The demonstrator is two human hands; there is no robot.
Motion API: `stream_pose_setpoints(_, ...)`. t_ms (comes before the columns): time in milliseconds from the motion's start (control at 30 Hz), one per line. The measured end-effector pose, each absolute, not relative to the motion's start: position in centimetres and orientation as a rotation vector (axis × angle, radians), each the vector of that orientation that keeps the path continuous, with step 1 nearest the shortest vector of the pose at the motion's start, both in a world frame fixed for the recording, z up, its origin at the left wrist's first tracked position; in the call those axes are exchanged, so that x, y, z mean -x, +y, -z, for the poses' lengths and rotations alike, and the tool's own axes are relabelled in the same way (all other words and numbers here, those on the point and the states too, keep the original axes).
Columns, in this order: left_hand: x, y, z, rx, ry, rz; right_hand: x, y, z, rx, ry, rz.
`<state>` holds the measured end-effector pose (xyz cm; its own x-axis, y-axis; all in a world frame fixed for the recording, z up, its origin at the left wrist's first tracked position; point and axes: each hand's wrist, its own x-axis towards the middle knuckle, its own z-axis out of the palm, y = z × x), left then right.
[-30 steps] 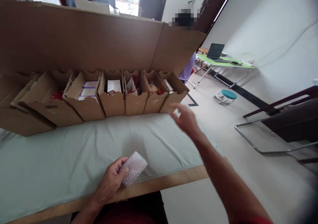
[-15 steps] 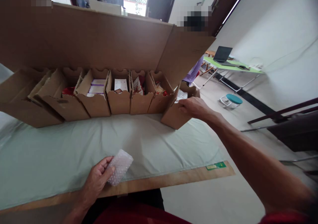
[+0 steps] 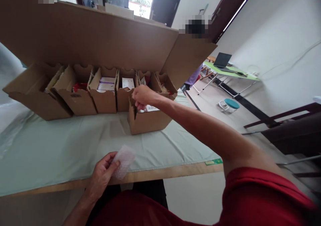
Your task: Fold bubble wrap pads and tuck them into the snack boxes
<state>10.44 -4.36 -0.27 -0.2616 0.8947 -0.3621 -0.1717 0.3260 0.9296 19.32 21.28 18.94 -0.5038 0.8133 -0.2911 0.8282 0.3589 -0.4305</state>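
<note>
On table (image 3: 62, 149) | left fingers (image 3: 113, 164) pinch bubble-wrap packet (image 3: 124, 158) | right fingers (image 3: 138, 103) grip cardboard box (image 3: 147, 123)

Bubble-wrap packet (image 3: 124, 160) in the left hand (image 3: 102, 174): translucent plastic film, blistered, faintly glossy. Small carton (image 3: 147, 122) gripped at its rim by the right hand (image 3: 140, 96): plain brown corrugated cardboard, matt, unprinted outside, with cut scalloped edges. The row of cartons (image 3: 105, 100) behind it and the large flap (image 3: 100, 38) above are of the same matt board. White and purple printed paper shows inside the cartons. Table cover (image 3: 62, 142): pale green cloth, matt, softly creased. Table edge (image 3: 170, 173): light wood, smooth, bare. Sleeve (image 3: 263, 199): red fabric, matt. Floor (image 3: 250, 122): pale, smooth, slight sheen. Tube frame (image 3: 298, 160): grey metal, polished.
</note>
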Motion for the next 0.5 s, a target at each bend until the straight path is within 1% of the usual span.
stream_pose_setpoints(67,-10.0,-4.4,0.2,-0.718,1.464,-1.210,-18.7,20.4,-20.0,-1.480,2.658,0.969)
stream_pose_setpoints(167,-9.6,-4.5,0.1,-0.750,1.438,-1.225,-21.3,18.6,-21.5,-1.290,2.858,1.114)
stream_pose_setpoints(233,-9.6,-4.4,-0.3,-0.770,1.417,-1.228,-24.6,16.7,-21.4,-1.007,2.930,1.185)
stream_pose_setpoints(300,-10.1,-3.9,-1.2,-0.793,1.381,-1.241,-28.1,14.4,-20.0,-0.903,2.847,1.151)
stream_pose_setpoints(333,-10.5,-3.6,-1.7,-0.811,1.359,-1.251,-29.5,13.3,-18.9,-0.970,2.833,1.156)
stream_pose_setpoints(433,-11.9,-2.1,-3.8,-0.922,1.330,-1.256,-31.8,10.7,-15.6,-1.054,2.691,1.311)
stream_pose_setpoints(500,-12.8,-1.1,-5.1,-1.024,1.335,-1.241,-31.8,9.9,-14.4,-1.074,2.651,1.363)
